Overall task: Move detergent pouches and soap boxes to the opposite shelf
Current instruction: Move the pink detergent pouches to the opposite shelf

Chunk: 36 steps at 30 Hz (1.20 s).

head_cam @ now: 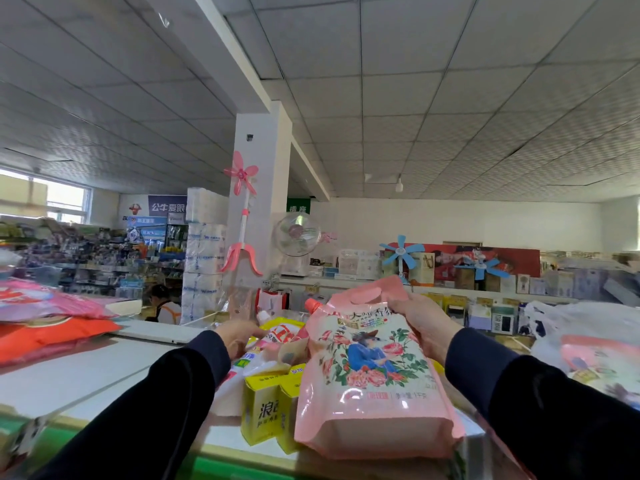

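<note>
Shelf top (pixel 69 372): white, flat, edged in green at the near side. Stock is laid across it.

Red and pink bags (pixel 45 320): stacked flat at far left, well apart from the hands.

Pink pouch (pixel 370 368): floral print, spout (pixel 313 304) at upper left, cut-out handle along the top edge. It is held upright at centre right, its base resting on or just above the shelf edge; contact cannot be told. It is judged soft-walled and liquid-filled, so fairly heavy, prone to sag and slosh, with a glossy film likely slippery. The handle slot or the stiffer top seam is judged the best hold, with the base supported.

Second pink pouch (pixel 595 362): lying at far right, partly under white plastic.

Yellow boxes (pixel 266 410): two seen, upright, just left of the pink pouch. They are judged rigid and light, best taken by the sides.

White pouch (pixel 280 332): red lettering, behind the boxes.

Right hand (pixel 420 323): fingers curled round the pink pouch's upper right corner, gripping it.

Left hand (pixel 235 336): reached to the white pouch; whether anything is grasped cannot be told.
</note>
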### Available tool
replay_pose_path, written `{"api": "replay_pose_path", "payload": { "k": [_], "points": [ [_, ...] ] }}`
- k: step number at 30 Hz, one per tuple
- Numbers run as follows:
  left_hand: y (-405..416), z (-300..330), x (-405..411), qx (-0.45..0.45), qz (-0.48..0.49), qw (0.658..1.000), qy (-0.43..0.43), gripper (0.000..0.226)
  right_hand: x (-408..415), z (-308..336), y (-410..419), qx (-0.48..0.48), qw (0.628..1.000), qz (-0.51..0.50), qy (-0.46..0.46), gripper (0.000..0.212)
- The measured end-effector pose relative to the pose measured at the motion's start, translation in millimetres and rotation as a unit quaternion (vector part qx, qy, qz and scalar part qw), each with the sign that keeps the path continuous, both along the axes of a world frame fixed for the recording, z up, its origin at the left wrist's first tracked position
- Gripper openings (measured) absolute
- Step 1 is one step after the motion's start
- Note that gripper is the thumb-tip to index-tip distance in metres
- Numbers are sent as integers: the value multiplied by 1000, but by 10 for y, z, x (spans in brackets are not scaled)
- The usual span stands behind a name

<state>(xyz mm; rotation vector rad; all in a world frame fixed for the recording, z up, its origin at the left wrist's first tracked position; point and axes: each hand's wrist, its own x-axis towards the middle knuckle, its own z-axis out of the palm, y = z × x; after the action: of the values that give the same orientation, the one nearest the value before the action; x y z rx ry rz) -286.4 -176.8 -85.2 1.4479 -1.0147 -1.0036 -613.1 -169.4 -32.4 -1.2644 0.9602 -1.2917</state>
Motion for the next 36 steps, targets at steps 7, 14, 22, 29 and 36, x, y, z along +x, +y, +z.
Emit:
{"api": "replay_pose_path", "payload": {
  "k": [7, 14, 22, 29, 36],
  "points": [
    [606, 698, 336, -250, 104, 952, 141, 39, 147, 447, 405, -115, 989, 64, -71, 19],
    [1240, 1268, 636, -401, 142, 894, 141, 26, 459, 647, 805, -181, 965, 168, -88, 22],
    [1582, 1087, 628, -412, 195, 874, 170, 37, 670, 681, 852, -274, 945, 129, -126, 17],
    [1939, 880, 984, -372, 141, 915, 69, 31, 725, 338, 846, -273, 947, 116, -125, 31],
    [2186, 452, 1366, -186, 74, 977, -68, 47, 662, 241, 910, -251, 951, 137, -115, 24]
  ]
}}
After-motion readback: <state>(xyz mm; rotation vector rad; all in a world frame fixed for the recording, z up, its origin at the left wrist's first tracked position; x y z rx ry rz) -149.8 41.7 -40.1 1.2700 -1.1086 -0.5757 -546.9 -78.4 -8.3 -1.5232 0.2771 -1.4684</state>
